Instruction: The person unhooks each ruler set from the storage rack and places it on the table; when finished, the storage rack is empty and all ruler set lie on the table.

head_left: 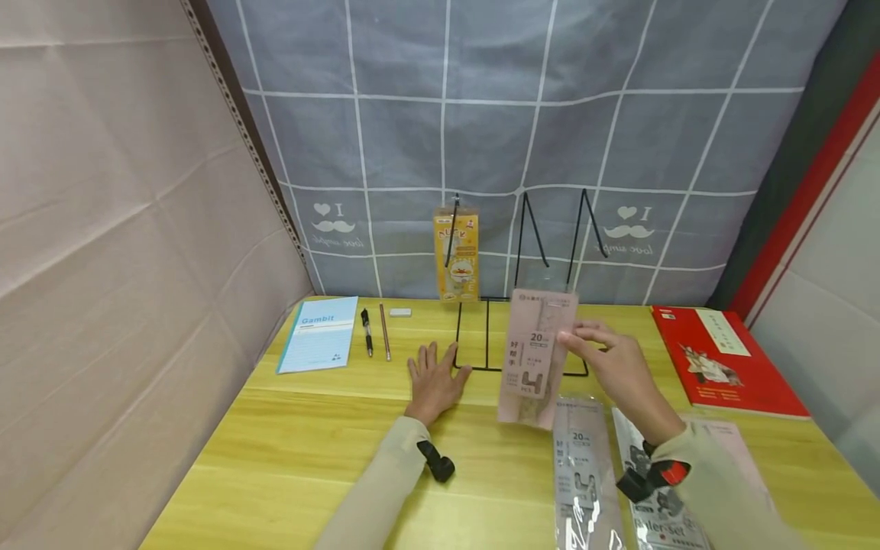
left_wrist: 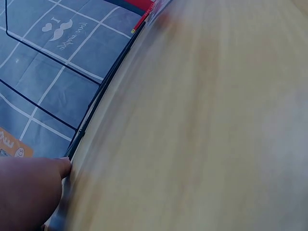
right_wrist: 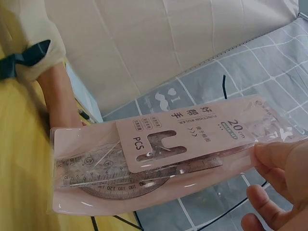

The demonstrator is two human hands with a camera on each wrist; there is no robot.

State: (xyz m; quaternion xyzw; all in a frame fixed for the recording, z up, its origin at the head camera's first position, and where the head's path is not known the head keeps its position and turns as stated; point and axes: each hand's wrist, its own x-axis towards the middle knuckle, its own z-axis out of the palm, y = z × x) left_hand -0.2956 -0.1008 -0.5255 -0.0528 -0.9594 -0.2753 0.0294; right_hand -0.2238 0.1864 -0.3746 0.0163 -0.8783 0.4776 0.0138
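Observation:
My right hand (head_left: pixel 622 378) pinches a pink ruler set pack (head_left: pixel 538 347) by its right edge, between thumb and fingers. The pack is held up, tilted, before a black wire rack (head_left: pixel 487 336). Through its clear film the right wrist view shows transparent rulers and a protractor (right_wrist: pixel 127 187). My left hand (head_left: pixel 435 389) rests on the table with fingers spread, beside the rack's left base corner; in the left wrist view its thumb (left_wrist: pixel 65 166) lies right at the black wire. On the rack's left hook hangs a yellow pack (head_left: pixel 469 237). The other two hooks carry nothing.
Nearer me lie a grey-looking ruler set pack (head_left: pixel 580 458) and a Ruler-set pack (head_left: pixel 629 439), partly under my right forearm. A red book (head_left: pixel 729 367) lies at right. At left are a notebook (head_left: pixel 319 336), pen (head_left: pixel 367 332), pencil (head_left: pixel 385 332) and eraser (head_left: pixel 400 312).

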